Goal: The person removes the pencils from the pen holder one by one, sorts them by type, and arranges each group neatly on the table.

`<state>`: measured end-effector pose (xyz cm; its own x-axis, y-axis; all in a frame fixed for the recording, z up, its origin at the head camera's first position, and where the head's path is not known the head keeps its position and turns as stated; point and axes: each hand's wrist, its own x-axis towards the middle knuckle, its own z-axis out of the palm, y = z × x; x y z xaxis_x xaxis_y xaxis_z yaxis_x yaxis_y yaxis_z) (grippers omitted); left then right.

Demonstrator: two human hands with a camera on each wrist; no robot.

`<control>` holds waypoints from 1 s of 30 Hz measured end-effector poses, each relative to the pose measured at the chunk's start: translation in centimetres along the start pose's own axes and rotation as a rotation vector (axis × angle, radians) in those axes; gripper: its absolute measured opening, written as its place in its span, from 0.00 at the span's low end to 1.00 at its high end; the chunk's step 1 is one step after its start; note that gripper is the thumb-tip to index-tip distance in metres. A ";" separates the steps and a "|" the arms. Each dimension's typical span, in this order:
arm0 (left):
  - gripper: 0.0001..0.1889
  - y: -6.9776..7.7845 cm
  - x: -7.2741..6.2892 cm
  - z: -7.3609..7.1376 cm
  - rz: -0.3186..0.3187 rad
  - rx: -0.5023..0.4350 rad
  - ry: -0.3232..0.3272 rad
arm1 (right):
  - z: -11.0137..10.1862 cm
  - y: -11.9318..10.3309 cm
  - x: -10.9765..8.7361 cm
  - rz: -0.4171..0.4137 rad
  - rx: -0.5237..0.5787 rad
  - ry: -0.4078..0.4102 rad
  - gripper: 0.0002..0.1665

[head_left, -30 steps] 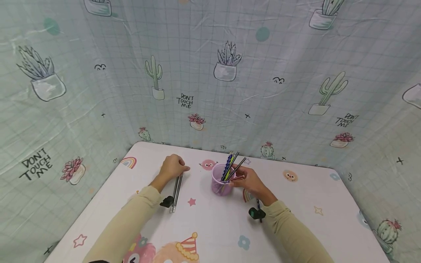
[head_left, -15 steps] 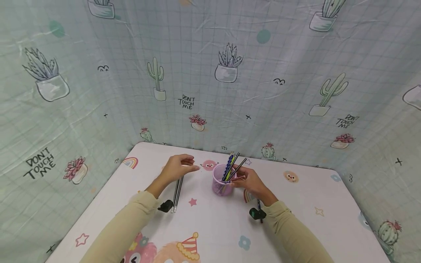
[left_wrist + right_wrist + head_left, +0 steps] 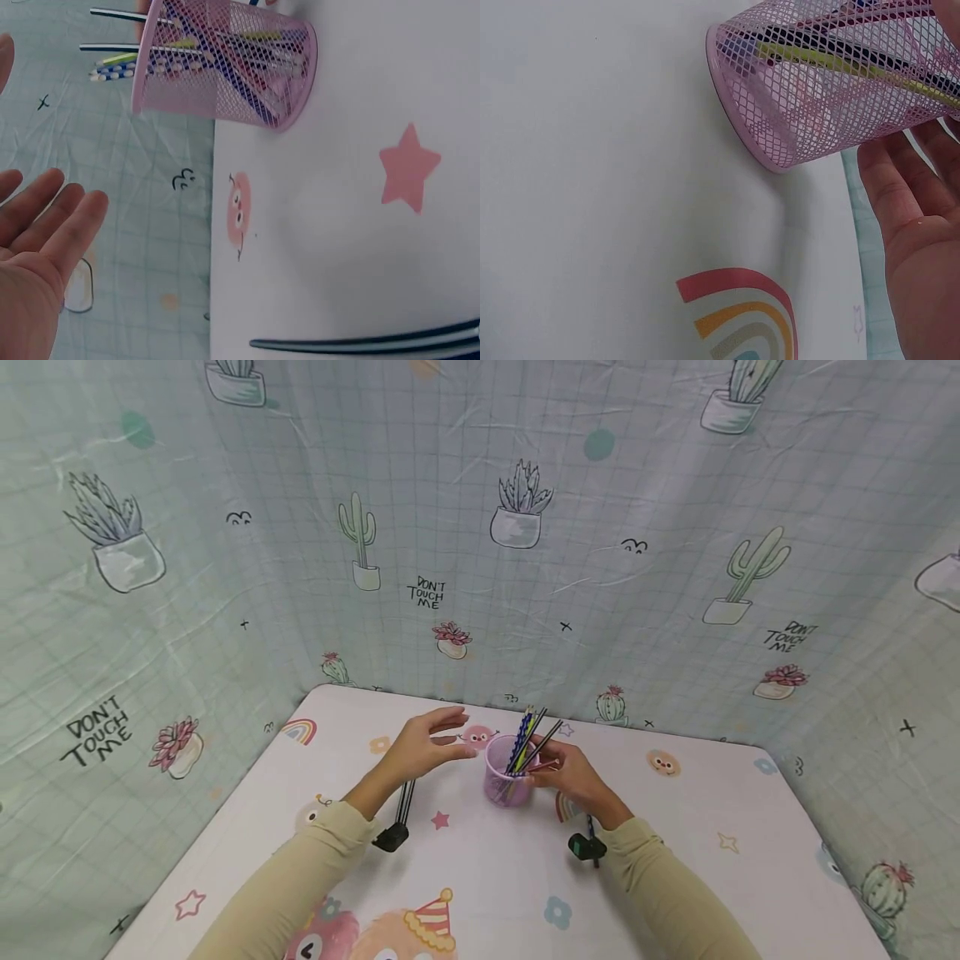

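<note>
A pink mesh pencil cup (image 3: pixel 498 791) stands upright near the table's back, with several pencils (image 3: pixel 519 742) leaning in it, some dark, some blue patterned, one yellow-green. My right hand (image 3: pixel 576 774) grips the cup's right side near the rim; the right wrist view shows the thumb and fingers (image 3: pixel 889 184) on either side of the mesh (image 3: pixel 810 139). My left hand (image 3: pixel 422 749) hovers left of the cup, fingers spread apart from the thumb and nothing between them. Below it several dark striped pencils (image 3: pixel 406 802) lie side by side, partly hidden by the left wrist.
Another dark pencil (image 3: pixel 596 862) lies under the right forearm, partly covered by the black wrist camera (image 3: pixel 585 847). A second wrist camera (image 3: pixel 392 837) sits at the left wrist. The white table (image 3: pixel 495 877) has printed figures, and a patterned cloth (image 3: pixel 465 560) hangs behind it.
My left hand has moved right, away from the loose pencils and toward the cup, and its fingers have spread apart. The right hand and the cup have stayed in place.
</note>
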<state>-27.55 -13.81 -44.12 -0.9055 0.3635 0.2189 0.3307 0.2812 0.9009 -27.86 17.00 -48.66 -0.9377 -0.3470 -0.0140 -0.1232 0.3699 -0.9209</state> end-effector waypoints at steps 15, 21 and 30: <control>0.51 0.5 0.3 2.8 0.067 0.001 -0.070 | 0.1 -0.1 -0.2 -0.004 -0.003 -0.002 0.46; 0.52 0.3 0.4 3.6 0.078 0.011 -0.076 | 0.1 0.2 -0.1 -0.021 -0.010 -0.004 0.46; 0.52 -0.8 0.6 4.7 0.057 0.063 -0.077 | 0.1 0.2 -0.1 -0.030 0.010 0.011 0.45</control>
<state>-27.09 -9.63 -46.50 -0.8622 0.4474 0.2376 0.3995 0.3121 0.8620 -27.77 16.99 -48.90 -0.9372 -0.3484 0.0176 -0.1478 0.3507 -0.9248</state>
